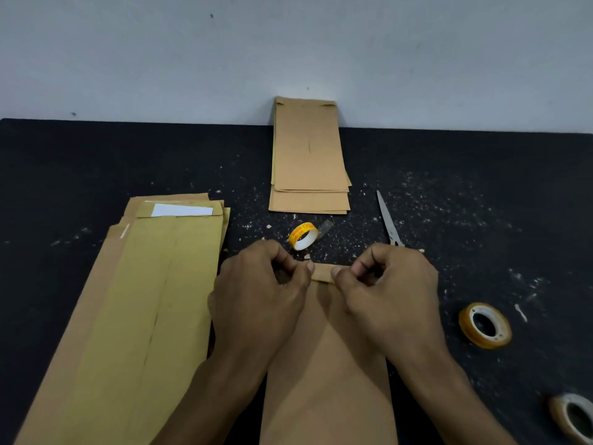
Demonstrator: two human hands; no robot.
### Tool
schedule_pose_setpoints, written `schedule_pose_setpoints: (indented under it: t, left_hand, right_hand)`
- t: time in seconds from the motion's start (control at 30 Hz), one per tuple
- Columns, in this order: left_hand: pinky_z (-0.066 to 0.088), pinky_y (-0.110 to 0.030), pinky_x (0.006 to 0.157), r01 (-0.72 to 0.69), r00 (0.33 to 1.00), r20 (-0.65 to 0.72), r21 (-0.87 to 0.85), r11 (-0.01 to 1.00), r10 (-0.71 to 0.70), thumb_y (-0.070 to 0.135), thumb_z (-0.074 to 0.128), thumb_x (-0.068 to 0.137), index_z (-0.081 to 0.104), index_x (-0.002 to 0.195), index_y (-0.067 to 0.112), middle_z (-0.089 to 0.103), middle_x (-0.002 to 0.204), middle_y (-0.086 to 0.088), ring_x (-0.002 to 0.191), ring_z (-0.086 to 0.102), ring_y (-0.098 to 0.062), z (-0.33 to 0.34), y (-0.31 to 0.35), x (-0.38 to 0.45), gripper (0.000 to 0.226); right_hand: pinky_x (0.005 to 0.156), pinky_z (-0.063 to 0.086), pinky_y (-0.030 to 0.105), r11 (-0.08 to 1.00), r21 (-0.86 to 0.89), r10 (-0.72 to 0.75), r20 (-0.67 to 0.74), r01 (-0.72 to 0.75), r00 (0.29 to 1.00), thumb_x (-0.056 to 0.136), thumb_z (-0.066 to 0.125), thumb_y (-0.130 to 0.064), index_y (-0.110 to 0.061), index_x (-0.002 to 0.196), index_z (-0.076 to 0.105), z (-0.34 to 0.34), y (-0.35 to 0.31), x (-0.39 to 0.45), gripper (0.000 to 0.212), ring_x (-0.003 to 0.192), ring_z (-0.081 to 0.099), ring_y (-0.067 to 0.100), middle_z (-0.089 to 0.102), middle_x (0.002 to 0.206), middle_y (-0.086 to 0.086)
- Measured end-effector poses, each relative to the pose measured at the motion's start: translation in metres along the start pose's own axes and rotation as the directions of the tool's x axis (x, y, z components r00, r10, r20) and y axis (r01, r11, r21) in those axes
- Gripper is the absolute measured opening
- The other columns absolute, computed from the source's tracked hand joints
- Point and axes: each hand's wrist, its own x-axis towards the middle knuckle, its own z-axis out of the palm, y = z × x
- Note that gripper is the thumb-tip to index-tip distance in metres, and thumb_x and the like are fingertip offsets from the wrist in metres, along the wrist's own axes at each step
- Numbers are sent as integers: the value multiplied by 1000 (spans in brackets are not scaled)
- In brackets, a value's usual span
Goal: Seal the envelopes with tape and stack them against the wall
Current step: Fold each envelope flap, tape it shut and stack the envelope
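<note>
Left hand (263,284) and right hand (390,281) pinch the folded flap of a brown envelope (327,364) lying on the black table (96,162), tape roll (303,236) just beyond, stacked envelopes (308,159) against the wall (288,43).

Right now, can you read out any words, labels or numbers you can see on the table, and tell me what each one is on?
Nearly empty tape roll: red print on its yellow core, too blurred to read.
White strip on the top envelope of the left pile: blank, no text.
Stacked envelopes against the wall, scissors, two other tape rolls: no legible text.
</note>
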Motion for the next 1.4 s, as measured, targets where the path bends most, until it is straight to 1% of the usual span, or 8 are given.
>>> schedule_pose_setpoints:
  t: [0.23,0.5,0.63,0.77,0.87,1.03,1.23,1.4]
  left_hand:
    - [51,-34,55,-75,997,14,3,997,75,33,80,77,60,63,26,62,71,14,63,57,-2,4,-5,-1,25]
    - [47,-31,52,-121,993,9,17,992,121,30,81,77,55,61,28,62,74,14,62,56,-1,5,-6,-1,31]
    - [50,-37,54,-153,988,9,73,985,153,31,80,78,55,63,26,60,78,14,64,56,-5,6,-6,-2,30]
    - [48,-36,52,-188,982,31,159,969,185,33,78,80,55,66,25,57,81,12,63,56,-14,6,-3,-4,27]
    - [48,-38,51,-207,978,35,127,970,204,31,80,78,57,64,24,55,78,10,59,54,-12,5,-6,-2,28]
    - [39,-20,54,-143,990,22,145,979,142,41,87,67,70,58,23,60,75,9,59,55,-7,2,-11,5,27]
    - [34,-3,69,-107,994,8,152,983,107,41,90,61,73,59,18,67,69,5,61,59,-10,-3,-17,11,29]
    - [38,-10,61,-164,986,39,121,979,160,27,88,69,78,76,20,64,78,6,60,55,-5,0,-19,9,15]
  right_hand:
    - [57,46,20,998,-24,-58,-1,58,998,77,78,-11,-14,58,61,1,4,0,26,63,59,9,62,53,-3]
    - [50,43,12,994,-44,-105,-4,105,994,77,80,-8,-15,57,58,2,5,-3,30,64,58,5,55,50,-8]
    - [59,47,25,993,-62,-97,1,97,995,78,80,-9,-15,59,58,6,5,-4,29,68,57,10,56,52,-7]
    - [59,43,26,986,-121,-114,14,115,993,78,79,-8,-16,58,56,9,4,-5,31,54,51,13,52,54,-7]
    - [52,40,26,977,-162,-137,29,140,990,79,78,-10,-15,60,53,9,2,-6,32,55,48,8,50,58,-7]
    - [56,46,36,967,-217,-126,37,131,991,79,78,-18,-18,62,54,8,2,-5,30,61,51,11,53,65,-6]
    - [55,37,21,963,-246,-96,59,107,994,81,77,-23,-18,63,53,6,4,-4,31,62,50,9,54,68,-6]
    - [58,42,31,968,-231,-81,69,95,994,83,75,-24,-18,64,52,5,3,-4,31,63,52,15,56,69,-1]
